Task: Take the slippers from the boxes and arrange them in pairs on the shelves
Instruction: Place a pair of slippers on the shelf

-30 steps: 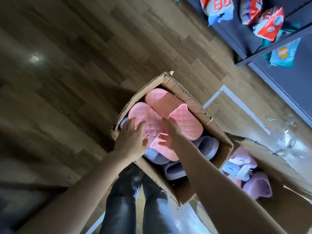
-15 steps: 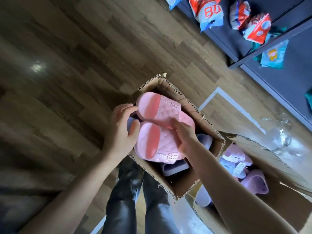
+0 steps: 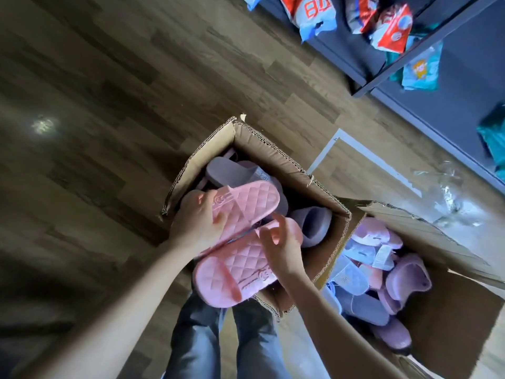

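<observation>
From the head view: two pink quilted slippers lifted just above the near box (image 3: 273,149). Upper pink slipper (image 3: 246,203) over its middle, lower pink slipper (image 3: 232,272) jutting past its near rim toward the legs. Gripped at the upper one's strap end by the left hand (image 3: 199,222), fingers curled over the edge. Touched at the lower one's far end by the right hand (image 3: 284,247), fingers half spread and blurred; cannot tell whether pinching or only steadying. Left inside the near box: purple slippers (image 3: 232,170). Right of the near box, a second box (image 3: 451,324) with more pale and purple pairs. Beyond the near box, up and right, a dark shelf (image 3: 396,67) with bright packets.

Probably light, foamy and bendable, with a grippy quilted face; nothing fragile. Best taken across the strap, or pinched sole to sole as one stack.

Against half a second ago: raised clear and drawn toward the legs, no longer side by side but overlapping end on end; purple ones beneath newly uncovered.
</observation>
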